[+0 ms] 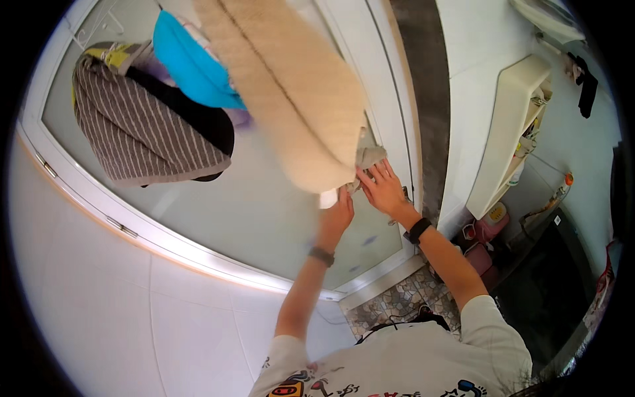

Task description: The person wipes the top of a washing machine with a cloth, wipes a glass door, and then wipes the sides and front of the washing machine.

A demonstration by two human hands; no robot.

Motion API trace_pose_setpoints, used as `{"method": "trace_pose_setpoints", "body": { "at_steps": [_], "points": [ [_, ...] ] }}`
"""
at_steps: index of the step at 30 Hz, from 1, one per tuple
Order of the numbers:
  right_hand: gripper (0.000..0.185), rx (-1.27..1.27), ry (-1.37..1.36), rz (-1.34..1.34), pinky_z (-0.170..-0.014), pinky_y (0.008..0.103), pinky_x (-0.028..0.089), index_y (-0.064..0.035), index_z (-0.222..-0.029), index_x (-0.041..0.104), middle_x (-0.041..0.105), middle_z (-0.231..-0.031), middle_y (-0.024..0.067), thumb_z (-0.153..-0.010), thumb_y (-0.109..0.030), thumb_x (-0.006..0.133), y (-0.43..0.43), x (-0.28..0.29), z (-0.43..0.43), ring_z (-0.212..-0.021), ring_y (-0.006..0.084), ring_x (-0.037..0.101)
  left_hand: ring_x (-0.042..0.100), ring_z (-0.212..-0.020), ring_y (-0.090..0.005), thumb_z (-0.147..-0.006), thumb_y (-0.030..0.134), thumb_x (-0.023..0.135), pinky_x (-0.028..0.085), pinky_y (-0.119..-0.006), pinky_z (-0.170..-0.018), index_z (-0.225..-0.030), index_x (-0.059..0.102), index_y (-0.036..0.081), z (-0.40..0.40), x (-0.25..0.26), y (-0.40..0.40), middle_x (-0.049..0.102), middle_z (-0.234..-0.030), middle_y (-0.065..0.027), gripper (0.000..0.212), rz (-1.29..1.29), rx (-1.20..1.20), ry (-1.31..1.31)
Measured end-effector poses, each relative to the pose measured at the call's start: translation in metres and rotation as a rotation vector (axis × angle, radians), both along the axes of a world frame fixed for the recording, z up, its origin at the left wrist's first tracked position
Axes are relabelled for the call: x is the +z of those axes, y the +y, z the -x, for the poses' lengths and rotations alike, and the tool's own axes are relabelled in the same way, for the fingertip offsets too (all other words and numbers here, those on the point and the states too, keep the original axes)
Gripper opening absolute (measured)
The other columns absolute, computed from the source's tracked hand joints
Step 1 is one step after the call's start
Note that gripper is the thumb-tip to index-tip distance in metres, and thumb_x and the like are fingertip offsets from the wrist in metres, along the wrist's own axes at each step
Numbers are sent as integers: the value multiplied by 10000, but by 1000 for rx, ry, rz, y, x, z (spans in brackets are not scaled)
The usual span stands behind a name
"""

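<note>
A large beige towel (pixel 292 94) hangs in front of a frosted-glass door (pixel 258 218). At its lower end, a crumpled grey-beige cloth (pixel 371 157) shows between it and my right hand (pixel 384 192). The fingers of that hand lie bent over this cloth. My left hand (pixel 337 217) is just to the left, with its raised fingertips against the lower edge of the cloth; blur hides how firmly they hold. Beside the left fingers a small white patch (pixel 328 199) shows below the towel. Each wrist wears a dark band.
A striped grey-brown towel (pixel 154 124) and a bright blue cloth (pixel 196 64) hang further left on the door. A door handle (pixel 407 193) is close to my right wrist. A cream wall shelf (pixel 488 144) holds small items on the right, above pink containers (pixel 491 223). The floor (pixel 392 302) is stone-patterned.
</note>
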State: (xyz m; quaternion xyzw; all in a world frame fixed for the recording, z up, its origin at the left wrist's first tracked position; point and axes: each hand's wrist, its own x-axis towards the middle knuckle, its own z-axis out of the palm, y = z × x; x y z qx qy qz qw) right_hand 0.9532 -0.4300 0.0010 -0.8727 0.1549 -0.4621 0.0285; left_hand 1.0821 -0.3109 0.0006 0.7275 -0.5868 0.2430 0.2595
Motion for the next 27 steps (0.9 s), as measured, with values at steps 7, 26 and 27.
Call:
{"method": "trace_pose_setpoints", "body": {
  "at_steps": [7, 26, 27],
  "points": [
    [596, -128, -320, 21, -1114, 524, 263, -97, -1415, 396, 402, -1334, 237, -860, -186, 592, -57, 109, 22, -1320, 456, 308, 406, -1260, -468, -894, 140, 531, 325, -548, -1025, -1247, 511, -23, 46, 79, -81, 392, -1427, -254, 390, 201, -79, -110],
    [630, -190, -113, -197, -1087, 563, 282, -56, -1427, 379, 460, -1241, 270, -848, -176, 597, -58, -86, 23, -1236, 475, 389, 622, -822, -302, -863, 106, 550, 513, -415, -729, -1420, 438, 167, 40, -65, -88, 396, -1469, -141, 571, -77, 84, -107],
    [649, -202, -15, -282, -1086, 554, 289, -53, -1435, 363, 448, -1264, 275, -847, -176, 606, -49, -104, 22, -1250, 477, 379, 624, -853, -276, -868, 102, 546, 517, -411, -757, -1430, 423, 178, 31, -82, -78, 385, -1486, -92, 580, -201, 41, -48]
  ]
}}
